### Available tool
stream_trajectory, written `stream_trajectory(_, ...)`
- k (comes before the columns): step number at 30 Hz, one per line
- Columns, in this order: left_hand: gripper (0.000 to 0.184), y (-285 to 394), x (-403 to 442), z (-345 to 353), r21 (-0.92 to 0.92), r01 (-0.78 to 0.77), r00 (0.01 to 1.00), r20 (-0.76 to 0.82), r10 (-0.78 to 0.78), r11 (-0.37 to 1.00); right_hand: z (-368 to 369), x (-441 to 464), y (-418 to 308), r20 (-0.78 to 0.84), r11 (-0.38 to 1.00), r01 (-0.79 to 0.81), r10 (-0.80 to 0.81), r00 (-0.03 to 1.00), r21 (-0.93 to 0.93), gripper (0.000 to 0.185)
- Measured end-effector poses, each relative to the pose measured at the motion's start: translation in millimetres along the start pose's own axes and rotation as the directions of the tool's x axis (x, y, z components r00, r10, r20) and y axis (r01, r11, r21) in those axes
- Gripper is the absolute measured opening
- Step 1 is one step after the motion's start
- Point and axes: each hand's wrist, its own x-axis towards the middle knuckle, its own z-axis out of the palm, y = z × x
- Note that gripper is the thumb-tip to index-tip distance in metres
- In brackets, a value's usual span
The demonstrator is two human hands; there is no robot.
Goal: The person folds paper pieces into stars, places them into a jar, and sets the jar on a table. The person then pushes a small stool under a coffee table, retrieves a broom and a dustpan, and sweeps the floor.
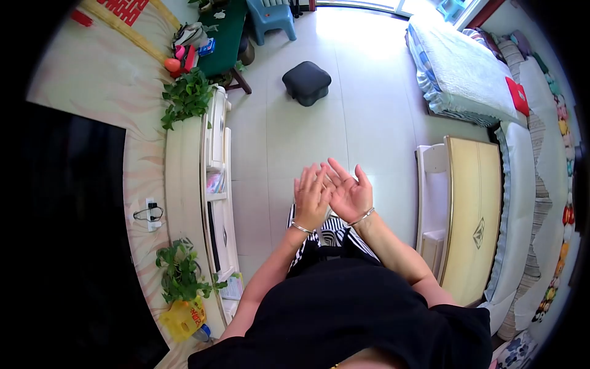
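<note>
My left hand [311, 198] is raised in front of my body with its back toward me and its fingers stretched out. Beside it, my right hand [351, 195] is turned palm up, fingers spread and thumb apart. The left fingertips overlap the fingers of the right hand; whether they touch I cannot tell. Neither hand holds anything. A silver bracelet [302, 228] circles the left wrist, and another bracelet [362, 216] the right. Below the hands show black-and-white striped cloth [332, 230] and my black top [344, 307].
A black stool [306, 83] stands on the tiled floor ahead. Along the left runs a low white cabinet [184, 154] with potted plants [187, 98]. To the right are a coffee table [473, 203], a sofa [516, 203] and a cloth-covered table [461, 67]. A blue chair [272, 21] is far back.
</note>
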Motion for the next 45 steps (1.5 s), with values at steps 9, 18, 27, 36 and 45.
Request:
stream_trajectory(9, 0.049, -37, 201, -45, -0.297, -0.396, 0.916, -0.188, 0.353, 0.869, 58, 178, -55, -0.044, 0.996, 0.050, -0.054, 0.998, -0.076, 0.058)
stream_trajectory(18, 0.047, -97, 341, -19, -0.336, -0.465, 0.795, 0.248, 0.553, 0.819, 84, 280, -125, -0.240, 0.959, 0.282, -0.279, 0.930, -0.019, 0.060)
stream_trajectory(27, 0.044, -187, 480, 11, -0.233, 0.033, 0.928, 0.369, 0.057, 0.972, 66, 444, -236, -0.421, 0.988, 0.153, -0.137, 0.896, 0.003, 0.048)
stream_trajectory(36, 0.046, -323, 623, 56, -0.547, 0.628, 0.778, 0.435, -0.453, 0.554, 16, 614, -299, -0.593, 0.984, 0.173, -0.108, 0.798, 0.053, 0.061)
stream_trajectory(45, 0.044, -462, 771, 184, -0.590, 0.808, 0.499, 0.683, -0.534, 0.001, -115, 780, -311, -0.711, 0.878, 0.473, -0.286, 0.642, 0.075, 0.061)
